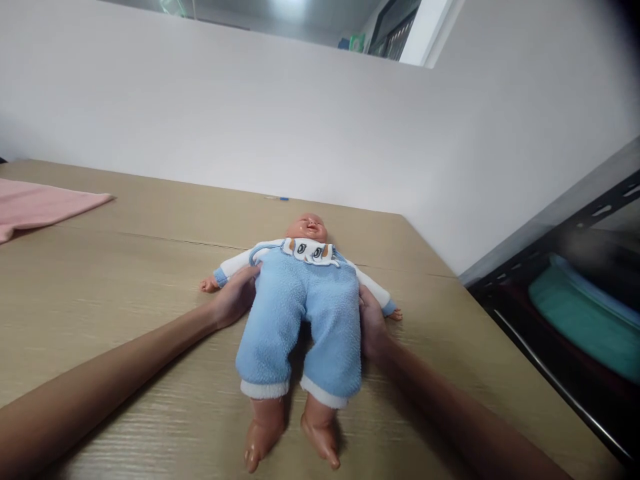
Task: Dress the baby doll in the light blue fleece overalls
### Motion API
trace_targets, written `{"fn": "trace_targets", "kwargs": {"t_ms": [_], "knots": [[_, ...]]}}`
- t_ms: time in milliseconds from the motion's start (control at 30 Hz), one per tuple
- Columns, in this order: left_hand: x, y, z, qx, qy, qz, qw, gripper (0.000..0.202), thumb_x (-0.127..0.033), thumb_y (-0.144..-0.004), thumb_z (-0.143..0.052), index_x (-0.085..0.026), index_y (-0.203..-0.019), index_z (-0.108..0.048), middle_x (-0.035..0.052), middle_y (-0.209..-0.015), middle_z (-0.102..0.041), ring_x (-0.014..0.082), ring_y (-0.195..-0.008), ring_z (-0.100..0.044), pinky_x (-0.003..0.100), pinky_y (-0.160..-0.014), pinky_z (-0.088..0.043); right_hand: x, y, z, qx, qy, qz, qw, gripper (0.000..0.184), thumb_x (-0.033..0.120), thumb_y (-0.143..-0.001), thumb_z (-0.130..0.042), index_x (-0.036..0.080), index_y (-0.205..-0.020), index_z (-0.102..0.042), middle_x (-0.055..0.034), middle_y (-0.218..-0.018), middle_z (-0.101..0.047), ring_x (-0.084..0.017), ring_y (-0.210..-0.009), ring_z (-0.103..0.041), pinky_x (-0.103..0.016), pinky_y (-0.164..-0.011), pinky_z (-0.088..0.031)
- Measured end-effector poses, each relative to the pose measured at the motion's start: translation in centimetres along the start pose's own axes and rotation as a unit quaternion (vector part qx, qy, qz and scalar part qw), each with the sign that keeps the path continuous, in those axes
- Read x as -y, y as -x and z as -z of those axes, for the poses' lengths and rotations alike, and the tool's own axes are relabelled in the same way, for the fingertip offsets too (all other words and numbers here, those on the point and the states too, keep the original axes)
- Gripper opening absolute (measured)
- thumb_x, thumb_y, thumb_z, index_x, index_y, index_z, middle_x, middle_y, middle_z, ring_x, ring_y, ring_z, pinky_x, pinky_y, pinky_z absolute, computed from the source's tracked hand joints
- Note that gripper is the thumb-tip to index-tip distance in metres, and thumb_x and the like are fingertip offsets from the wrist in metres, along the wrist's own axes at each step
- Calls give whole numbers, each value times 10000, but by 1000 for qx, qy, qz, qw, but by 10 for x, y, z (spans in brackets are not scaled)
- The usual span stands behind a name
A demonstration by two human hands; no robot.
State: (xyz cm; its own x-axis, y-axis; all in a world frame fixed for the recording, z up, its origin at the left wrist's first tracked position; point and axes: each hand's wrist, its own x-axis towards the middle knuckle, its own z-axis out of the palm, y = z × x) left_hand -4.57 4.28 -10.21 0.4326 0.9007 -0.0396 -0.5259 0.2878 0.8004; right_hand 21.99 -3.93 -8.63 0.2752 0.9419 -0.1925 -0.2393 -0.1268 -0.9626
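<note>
A baby doll point(309, 230) lies on its back on the wooden table, feet toward me and arms spread out to both sides. It wears fuzzy blue overalls point(280, 313) with white cuffs at the legs and an animal face on the bib, over a white top with blue cuffs. My left hand point(239, 293) grips the overalls at the doll's waist on the left, with most fingers hidden by the cloth. On the other side, my right hand point(373, 321) holds the overalls near the hip, its fingertips partly out of sight.
A pink cloth point(45, 203) lies at the table's left. Near the back edge is a small blue-and-white pen-like stick point(277, 198). A white wall point(225, 113) rises behind the table point(150, 280). At right, a black metal rack point(530, 347) holds a green item point(580, 313).
</note>
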Motion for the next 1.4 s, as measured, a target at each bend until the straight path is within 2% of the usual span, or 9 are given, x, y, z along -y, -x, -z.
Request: {"fn": "trace_targets", "kwargs": {"t_ms": [67,267,400,600,833,1000,1100,1233,1400], "knots": [[-2,-2,4,3,0,-27,1000,247,-404,-844,-813,-188,-886,-699,63,-1058,-789,328,-1225,-674,393,-1096,-514,-2,0,2,-6,-12,-7,1000,325,537,-740,-749,294,-652,-552,-22,-587,-665,-348,-921,-743,-438,-833,-611],[-11,1,7,21,-13,-92,995,239,-380,-885,-771,-209,-1038,-706,50,-1086,-756,301,-1190,-656,398,-1072,-494,6,-6,4,31,-53,-1,998,330,585,-765,-644,267,-826,-706,-56,-786,-774,-369,-1054,-735,-468,-956,-578],[-12,0,10,13,-47,-108,993,253,-398,-904,-822,-203,-1006,-698,53,-1039,-746,260,-1071,-668,360,-983,-491,14,-11,1,85,-80,37,993,423,594,-804,-667,258,-1043,-759,-77,-984,-818,-369,-1150,-714,-466,-1020,-543],[-12,-7,17,74,-92,-108,987,295,-443,-977,-769,-177,-1099,-729,80,-1087,-737,239,-1029,-663,337,-972,-478,23,-17,5,128,-35,123,984,306,455,-789,-761,248,-1012,-726,-52,-1092,-796,-332,-1172,-689,-420,-1029,-528],[-16,-9,13,36,-244,-204,947,264,-463,-1033,-714,-205,-1080,-689,8,-984,-638,155,-936,-562,249,-877,-441,34,-27,16,181,-2,57,982,372,415,-768,-887,240,-1036,-699,-23,-1041,-759,-251,-1024,-675,-330,-912,-499],[-13,-11,4,17,-268,-194,944,337,-532,-1030,-695,-212,-1110,-629,-9,-954,-609,144,-852,-525,244,-780,-413,39,-35,12,185,-10,42,982,402,427,-746,-940,246,-975,-663,15,-911,-700,-182,-827,-611,-289,-789,-474],[-10,-14,5,7,-256,-181,950,386,-573,-1014,-697,-198,-1077,-634,-9,-941,-595,148,-849,-514,254,-793,-411,48,-41,9,199,51,31,978,432,499,-761,-945,248,-1002,-689,37,-868,-683,-154,-783,-589,-278,-753,-449],[-10,-17,9,0,-284,-180,942,429,-612,-1016,-671,-188,-1078,-669,15,-977,-630,172,-903,-544,273,-837,-431,78,-44,6,250,236,12,939,484,603,-813,-887,221,-1092,-786,-30,-1093,-769,-218,-1037,-665,-339,-966,-477],[-8,-13,9,-16,-330,-225,917,367,-563,-1045,-650,-204,-1120,-655,8,-958,-628,152,-837,-542,259,-767,-433,110,-43,-2,270,332,-5,904,628,625,-828,-878,244,-1304,-729,-73,-1298,-736,-298,-1268,-642,-431,-1135,-443]]}}
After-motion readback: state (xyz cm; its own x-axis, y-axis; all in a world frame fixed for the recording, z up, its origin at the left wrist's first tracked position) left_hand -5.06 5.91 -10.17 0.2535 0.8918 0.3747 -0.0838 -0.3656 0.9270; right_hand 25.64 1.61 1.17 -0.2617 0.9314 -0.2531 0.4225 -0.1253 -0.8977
